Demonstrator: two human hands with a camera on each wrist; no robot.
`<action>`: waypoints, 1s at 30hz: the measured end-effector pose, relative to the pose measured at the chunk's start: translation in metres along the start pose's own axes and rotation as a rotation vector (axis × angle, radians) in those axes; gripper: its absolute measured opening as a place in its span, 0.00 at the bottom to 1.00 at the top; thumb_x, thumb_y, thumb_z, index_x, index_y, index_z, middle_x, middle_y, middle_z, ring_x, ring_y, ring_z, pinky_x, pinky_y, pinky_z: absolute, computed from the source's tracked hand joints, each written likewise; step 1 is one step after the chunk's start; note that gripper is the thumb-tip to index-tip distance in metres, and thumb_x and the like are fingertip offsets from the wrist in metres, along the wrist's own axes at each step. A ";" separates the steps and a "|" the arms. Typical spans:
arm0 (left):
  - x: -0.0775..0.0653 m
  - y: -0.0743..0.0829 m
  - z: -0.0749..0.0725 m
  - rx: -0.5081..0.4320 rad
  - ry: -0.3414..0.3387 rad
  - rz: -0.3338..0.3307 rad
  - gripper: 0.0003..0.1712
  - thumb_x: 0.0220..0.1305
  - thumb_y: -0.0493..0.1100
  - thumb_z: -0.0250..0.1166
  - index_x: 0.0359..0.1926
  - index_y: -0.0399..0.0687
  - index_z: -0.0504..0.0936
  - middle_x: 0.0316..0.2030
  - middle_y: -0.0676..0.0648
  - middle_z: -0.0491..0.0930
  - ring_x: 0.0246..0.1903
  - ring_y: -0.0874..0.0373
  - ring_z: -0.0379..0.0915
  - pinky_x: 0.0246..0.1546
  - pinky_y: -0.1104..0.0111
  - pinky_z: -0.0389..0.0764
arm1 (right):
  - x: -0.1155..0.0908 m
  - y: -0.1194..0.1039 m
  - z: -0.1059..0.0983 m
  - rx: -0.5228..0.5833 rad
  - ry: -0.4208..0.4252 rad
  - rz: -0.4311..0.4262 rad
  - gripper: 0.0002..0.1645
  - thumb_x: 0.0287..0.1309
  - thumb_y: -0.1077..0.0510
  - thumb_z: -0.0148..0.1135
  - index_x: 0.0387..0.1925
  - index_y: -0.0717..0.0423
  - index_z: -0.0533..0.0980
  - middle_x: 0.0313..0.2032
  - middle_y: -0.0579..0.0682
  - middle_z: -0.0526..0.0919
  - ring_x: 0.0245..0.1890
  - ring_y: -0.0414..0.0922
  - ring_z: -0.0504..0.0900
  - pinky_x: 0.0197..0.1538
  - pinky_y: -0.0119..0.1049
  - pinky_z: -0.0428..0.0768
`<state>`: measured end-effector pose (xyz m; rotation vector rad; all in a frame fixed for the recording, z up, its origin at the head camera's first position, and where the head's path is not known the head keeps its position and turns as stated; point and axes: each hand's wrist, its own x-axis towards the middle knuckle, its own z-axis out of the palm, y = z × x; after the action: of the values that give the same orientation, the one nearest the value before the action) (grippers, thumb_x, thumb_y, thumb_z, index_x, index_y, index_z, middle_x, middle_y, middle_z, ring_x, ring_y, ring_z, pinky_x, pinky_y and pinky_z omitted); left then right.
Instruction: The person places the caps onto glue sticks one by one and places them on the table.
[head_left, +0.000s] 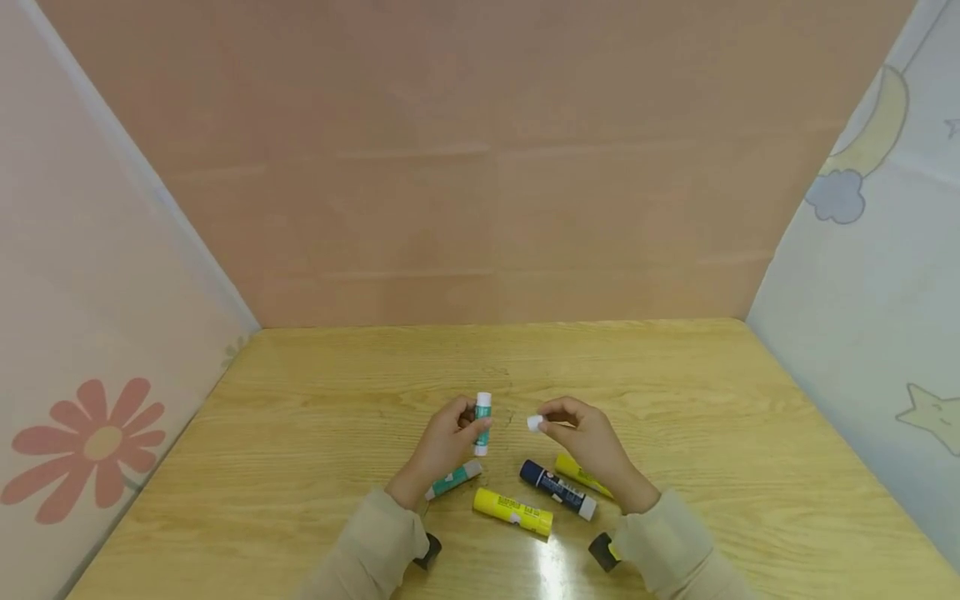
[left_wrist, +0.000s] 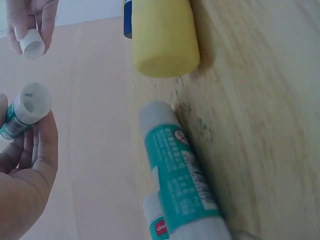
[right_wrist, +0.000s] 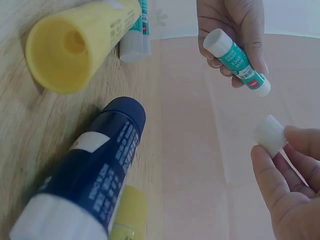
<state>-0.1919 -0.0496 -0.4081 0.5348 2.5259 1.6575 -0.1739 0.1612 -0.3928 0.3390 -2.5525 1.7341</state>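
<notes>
My left hand (head_left: 444, 442) grips a green-and-white glue stick (head_left: 483, 423), held upright above the table between thumb and fingers. A hollow-looking white end of this glue stick (left_wrist: 33, 102) faces the camera in the left wrist view. Apart from it, to the right, my right hand (head_left: 592, 437) pinches a small white cap (head_left: 535, 423) between thumb and fingertips. The cap (right_wrist: 270, 135) shows its pale side in the right wrist view. Below the hands lie a green glue stick (head_left: 454, 479), a yellow glue stick (head_left: 513, 512) and a navy glue stick (head_left: 558, 490).
Another yellow glue stick (head_left: 581, 477) lies partly hidden under the right forearm. A second lying green glue stick (left_wrist: 156, 220) shows in the left wrist view. The wooden table (head_left: 337, 392) meets a plain back panel (head_left: 487, 208), with patterned side panels left and right.
</notes>
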 end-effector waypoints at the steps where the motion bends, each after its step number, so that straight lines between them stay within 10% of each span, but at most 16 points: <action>1: -0.001 0.000 0.000 -0.003 -0.003 0.001 0.17 0.59 0.47 0.54 0.41 0.37 0.70 0.30 0.48 0.69 0.26 0.58 0.64 0.25 0.71 0.71 | 0.000 -0.001 0.000 -0.001 0.000 -0.003 0.11 0.50 0.64 0.59 0.37 0.63 0.74 0.38 0.52 0.77 0.39 0.47 0.75 0.38 0.32 0.75; 18: -0.015 0.008 -0.003 0.098 0.029 0.133 0.16 0.53 0.47 0.60 0.39 0.40 0.74 0.30 0.50 0.74 0.28 0.61 0.70 0.30 0.74 0.74 | -0.003 -0.019 0.002 0.127 -0.028 -0.018 0.14 0.50 0.58 0.60 0.39 0.62 0.74 0.39 0.53 0.77 0.42 0.49 0.74 0.44 0.38 0.73; 30: -0.025 0.015 -0.003 0.074 -0.020 0.077 0.14 0.55 0.45 0.59 0.41 0.43 0.76 0.33 0.51 0.76 0.31 0.60 0.72 0.33 0.71 0.74 | -0.004 -0.017 0.008 0.201 -0.059 -0.069 0.16 0.51 0.61 0.59 0.39 0.69 0.73 0.39 0.58 0.76 0.42 0.51 0.73 0.44 0.39 0.73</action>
<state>-0.1656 -0.0550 -0.3967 0.6597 2.5925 1.5792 -0.1657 0.1488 -0.3806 0.4874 -2.3766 1.9879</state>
